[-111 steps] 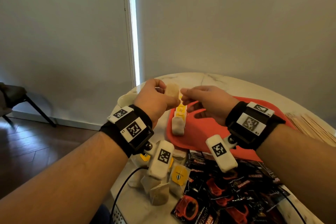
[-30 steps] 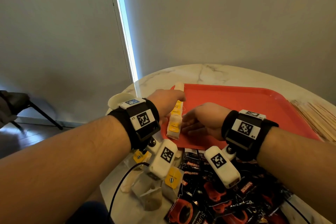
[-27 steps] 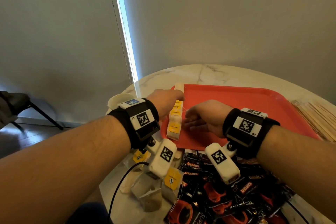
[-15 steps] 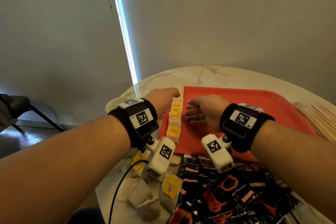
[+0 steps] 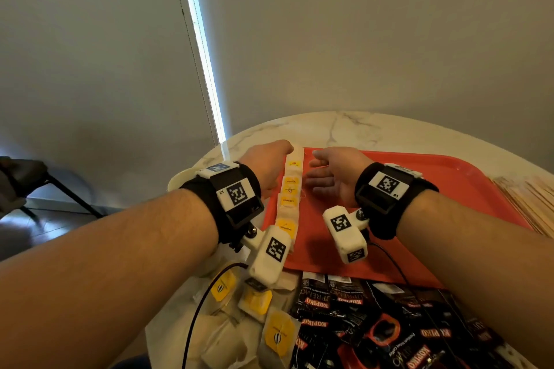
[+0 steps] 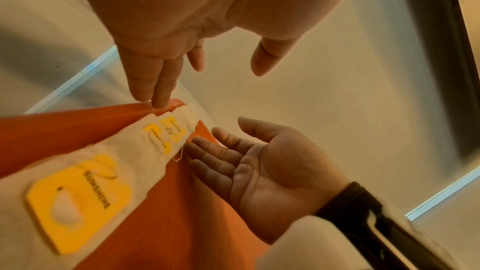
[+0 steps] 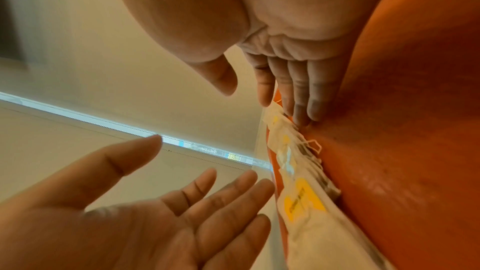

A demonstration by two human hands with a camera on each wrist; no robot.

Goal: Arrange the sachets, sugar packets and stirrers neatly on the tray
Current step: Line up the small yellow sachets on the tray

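Note:
A row of white tea-bag sachets with yellow tags lies along the left edge of the red tray. My left hand lies open on the row's left side, its straight fingertips touching the tray rim by the far end of the sachets. My right hand is open on the row's right side, palm turned toward it, and its fingertips touch the sachets' edge. Neither hand holds anything.
Loose tea bags and a heap of black coffee sachets lie on the marble table in front of the tray. Wooden stirrers lie at the right. A white dish sits behind my left wrist.
The tea bag both hands held up earlier now lies in the row. Over the last second both hands slid toward the row's far end, and the right hand's fingers straightened.

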